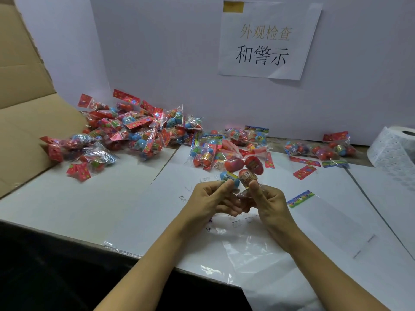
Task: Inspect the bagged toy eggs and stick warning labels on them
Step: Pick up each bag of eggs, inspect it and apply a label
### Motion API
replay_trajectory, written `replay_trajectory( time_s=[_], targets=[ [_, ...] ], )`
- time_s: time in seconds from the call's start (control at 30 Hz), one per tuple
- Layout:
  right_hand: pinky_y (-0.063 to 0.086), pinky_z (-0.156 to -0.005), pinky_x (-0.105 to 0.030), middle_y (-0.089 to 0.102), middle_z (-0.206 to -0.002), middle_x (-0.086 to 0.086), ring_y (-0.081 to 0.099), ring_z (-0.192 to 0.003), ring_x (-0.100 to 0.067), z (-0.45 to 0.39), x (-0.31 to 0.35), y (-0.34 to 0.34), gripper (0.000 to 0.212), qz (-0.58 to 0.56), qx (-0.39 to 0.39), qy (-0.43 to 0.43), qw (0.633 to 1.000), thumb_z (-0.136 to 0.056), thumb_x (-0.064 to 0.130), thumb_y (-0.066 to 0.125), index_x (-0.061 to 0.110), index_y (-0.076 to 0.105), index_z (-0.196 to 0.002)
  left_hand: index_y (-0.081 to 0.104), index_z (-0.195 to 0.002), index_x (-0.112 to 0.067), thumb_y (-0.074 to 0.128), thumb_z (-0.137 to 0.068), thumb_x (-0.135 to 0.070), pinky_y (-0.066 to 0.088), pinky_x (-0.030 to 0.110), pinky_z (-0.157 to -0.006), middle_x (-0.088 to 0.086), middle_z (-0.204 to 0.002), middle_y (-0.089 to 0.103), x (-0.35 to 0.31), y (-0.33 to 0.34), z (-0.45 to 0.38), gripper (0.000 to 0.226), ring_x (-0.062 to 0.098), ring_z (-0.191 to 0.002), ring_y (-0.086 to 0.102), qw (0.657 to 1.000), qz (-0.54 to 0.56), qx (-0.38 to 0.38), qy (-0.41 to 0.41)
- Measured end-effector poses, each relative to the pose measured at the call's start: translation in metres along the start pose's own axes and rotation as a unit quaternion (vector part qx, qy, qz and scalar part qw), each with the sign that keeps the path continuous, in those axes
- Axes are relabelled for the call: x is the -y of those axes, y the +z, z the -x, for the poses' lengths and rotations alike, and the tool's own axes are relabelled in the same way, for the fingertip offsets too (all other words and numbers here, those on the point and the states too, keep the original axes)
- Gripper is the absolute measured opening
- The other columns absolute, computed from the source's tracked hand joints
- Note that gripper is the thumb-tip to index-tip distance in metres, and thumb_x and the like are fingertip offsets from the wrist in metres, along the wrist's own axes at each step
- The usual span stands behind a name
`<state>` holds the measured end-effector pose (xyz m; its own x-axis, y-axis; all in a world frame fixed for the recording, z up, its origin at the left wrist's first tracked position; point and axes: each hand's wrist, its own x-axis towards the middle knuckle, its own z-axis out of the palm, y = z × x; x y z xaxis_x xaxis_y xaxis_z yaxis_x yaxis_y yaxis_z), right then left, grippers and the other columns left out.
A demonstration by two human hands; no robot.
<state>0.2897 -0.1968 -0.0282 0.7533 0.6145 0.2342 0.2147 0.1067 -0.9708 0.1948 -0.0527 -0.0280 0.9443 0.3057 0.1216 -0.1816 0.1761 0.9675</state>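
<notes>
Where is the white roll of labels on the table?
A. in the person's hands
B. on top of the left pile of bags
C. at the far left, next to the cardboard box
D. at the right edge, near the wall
D: the roll of labels stands at the right edge of the table by the wall, away from both hands and the piles.

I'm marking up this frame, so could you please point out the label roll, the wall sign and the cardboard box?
label roll (pixel 395 149), head view, on its white side.
wall sign (pixel 267 41), head view, on the paper's middle.
cardboard box (pixel 20 122), head view, on its inner flap.
</notes>
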Motion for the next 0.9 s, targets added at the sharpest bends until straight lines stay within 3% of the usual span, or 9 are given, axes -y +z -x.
replay_trajectory(
  time_s=[0.1, 0.2, 0.33, 0.43, 0.57, 0.73, 0.83, 0.9],
  targets=[
    [0.058, -0.062, -0.028, 0.073, -0.076, -0.013, 0.067, -0.067, -0.021, -0.001, 0.001, 0.001, 0.053, 0.004, -0.018, 0.009, 1.000, -0.085, 0.066, 0.054, 0.019, 0.077, -0.079, 0.078, -0.095, -0.012, 0.059, -0.095, -0.046, 0.061, 0.025, -0.066, 0.019, -0.084, 0.076, 0.003, 0.000, -0.003, 0.039, 0.027, -0.074, 0.075, 1.000, 0.012, -0.025, -0.004],
    [0.054, -0.059, -0.025, 0.073, -0.077, -0.012, 0.067, -0.068, -0.018, -0.004, 0.003, -0.002, 0.050, -0.018, -0.053, 0.040, 0.998, -0.094, 0.055, 0.049, 0.015, 0.076, -0.081, 0.080, -0.095, -0.009, 0.062, -0.092, -0.040, 0.060, 0.025, -0.071, 0.016, -0.089, 0.076, 0.002, -0.008, -0.005, 0.035, 0.024, -0.077, 0.073, 0.997, 0.028, -0.066, 0.018],
    [0.052, -0.060, -0.027, 0.075, -0.078, -0.008, 0.066, -0.066, -0.015, -0.008, 0.005, -0.010, 0.052, 0.002, -0.070, 0.047, 0.996, -0.092, 0.054, 0.049, 0.009, 0.073, -0.085, 0.076, -0.106, -0.015, 0.060, -0.088, -0.052, 0.060, 0.025, -0.075, 0.010, -0.100, 0.078, 0.000, -0.008, -0.008, 0.045, 0.022, -0.089, 0.075, 0.995, 0.028, -0.089, -0.017],
    [0.051, -0.058, -0.024, 0.075, -0.077, -0.010, 0.065, -0.066, -0.014, -0.005, 0.003, -0.008, 0.052, 0.008, -0.036, 0.035, 0.999, -0.093, 0.053, 0.051, 0.008, 0.076, -0.085, 0.074, -0.108, -0.008, 0.063, -0.085, -0.056, 0.060, 0.027, -0.078, 0.016, -0.101, 0.078, 0.002, -0.002, -0.009, 0.055, 0.025, -0.093, 0.076, 0.996, 0.031, -0.074, -0.044],
    [0.049, -0.062, -0.024, 0.075, -0.079, -0.007, 0.065, -0.071, -0.015, -0.001, 0.000, -0.003, 0.050, 0.058, 0.016, 0.043, 0.997, -0.089, 0.059, 0.053, 0.015, 0.079, -0.087, 0.076, -0.115, -0.002, 0.068, -0.095, -0.036, 0.059, 0.040, -0.095, 0.019, -0.114, 0.075, 0.006, -0.009, -0.005, 0.040, 0.034, -0.109, 0.072, 0.999, 0.032, -0.033, -0.019],
    [0.047, -0.057, -0.014, 0.076, -0.082, 0.013, 0.063, -0.068, 0.004, -0.002, 0.001, -0.002, 0.044, 0.078, -0.018, 0.066, 0.995, -0.082, 0.064, 0.055, 0.028, 0.079, -0.089, 0.073, -0.122, -0.003, 0.066, -0.095, -0.030, 0.057, 0.036, -0.099, 0.012, -0.118, 0.076, 0.006, -0.010, -0.007, 0.038, 0.026, -0.113, 0.072, 0.999, 0.016, -0.034, -0.029],
    [0.048, -0.060, -0.020, 0.076, -0.086, 0.013, 0.062, -0.067, 0.003, -0.002, 0.001, -0.002, 0.038, 0.040, -0.042, 0.087, 0.995, -0.076, 0.063, 0.065, 0.034, 0.081, -0.093, 0.072, -0.124, -0.004, 0.063, -0.099, -0.027, 0.058, 0.033, -0.098, 0.010, -0.120, 0.075, 0.009, -0.010, -0.008, 0.034, 0.025, -0.115, 0.071, 0.999, 0.012, -0.028, -0.035],
    [0.049, -0.067, -0.028, 0.078, -0.090, 0.011, 0.065, -0.069, 0.002, -0.004, 0.003, -0.002, 0.047, 0.004, -0.046, 0.099, 0.994, -0.069, 0.061, 0.071, 0.029, 0.081, -0.102, 0.073, -0.125, -0.006, 0.063, -0.099, -0.028, 0.057, 0.033, -0.099, 0.008, -0.121, 0.075, 0.010, -0.010, -0.008, 0.035, 0.024, -0.115, 0.071, 0.999, 0.004, -0.030, -0.033]
  ],
)
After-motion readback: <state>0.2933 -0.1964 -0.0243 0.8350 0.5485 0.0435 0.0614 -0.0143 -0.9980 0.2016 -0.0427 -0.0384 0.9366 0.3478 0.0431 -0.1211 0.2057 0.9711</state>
